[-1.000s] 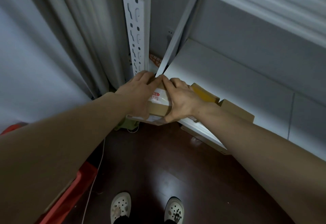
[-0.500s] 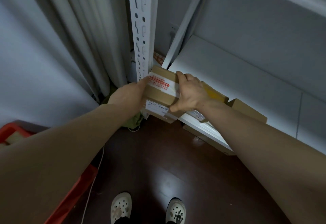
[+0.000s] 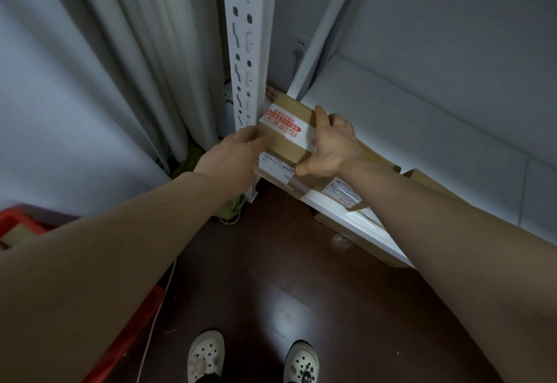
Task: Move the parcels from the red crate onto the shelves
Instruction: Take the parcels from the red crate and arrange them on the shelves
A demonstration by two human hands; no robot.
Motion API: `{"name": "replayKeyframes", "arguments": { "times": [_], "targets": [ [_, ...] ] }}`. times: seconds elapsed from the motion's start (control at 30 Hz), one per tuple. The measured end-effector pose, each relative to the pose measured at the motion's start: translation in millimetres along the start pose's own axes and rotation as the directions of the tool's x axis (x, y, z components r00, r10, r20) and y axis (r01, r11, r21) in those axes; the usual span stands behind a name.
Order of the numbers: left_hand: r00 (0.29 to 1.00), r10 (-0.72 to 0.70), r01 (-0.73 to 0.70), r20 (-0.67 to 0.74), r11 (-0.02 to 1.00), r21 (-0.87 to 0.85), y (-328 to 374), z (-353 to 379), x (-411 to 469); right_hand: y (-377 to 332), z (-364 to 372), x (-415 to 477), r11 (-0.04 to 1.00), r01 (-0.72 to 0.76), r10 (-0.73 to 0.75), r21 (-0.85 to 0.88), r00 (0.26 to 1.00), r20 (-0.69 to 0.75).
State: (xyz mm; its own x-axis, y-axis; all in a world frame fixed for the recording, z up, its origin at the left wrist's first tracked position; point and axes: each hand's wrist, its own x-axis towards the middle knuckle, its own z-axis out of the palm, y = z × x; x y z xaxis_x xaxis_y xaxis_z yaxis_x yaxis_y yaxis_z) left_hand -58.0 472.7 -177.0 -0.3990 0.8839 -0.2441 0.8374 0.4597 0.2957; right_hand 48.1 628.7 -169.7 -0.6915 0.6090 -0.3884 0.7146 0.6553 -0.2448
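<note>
Head camera, looking steeply down, close over shelf corner (image 3: 391, 129)

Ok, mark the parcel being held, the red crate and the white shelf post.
parcel (image 3: 287, 143): head view, bare brown top face.
red crate (image 3: 18, 217): head view, upper rim at far left.
white shelf post (image 3: 229, 51): head view, perforated front face.
</note>
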Motion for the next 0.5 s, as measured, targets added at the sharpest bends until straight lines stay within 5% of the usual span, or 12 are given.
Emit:
{"name": "replayKeyframes", "arguments": {
  "times": [0.5],
  "targets": [
    [0.985, 0.11, -0.122, 0.134, 0.989, 0.085, 6, -4, 25, 9, 1, 23, 0.999, -0.01, 0.01, 0.033, 1.0, -0.002]
  ]
}}
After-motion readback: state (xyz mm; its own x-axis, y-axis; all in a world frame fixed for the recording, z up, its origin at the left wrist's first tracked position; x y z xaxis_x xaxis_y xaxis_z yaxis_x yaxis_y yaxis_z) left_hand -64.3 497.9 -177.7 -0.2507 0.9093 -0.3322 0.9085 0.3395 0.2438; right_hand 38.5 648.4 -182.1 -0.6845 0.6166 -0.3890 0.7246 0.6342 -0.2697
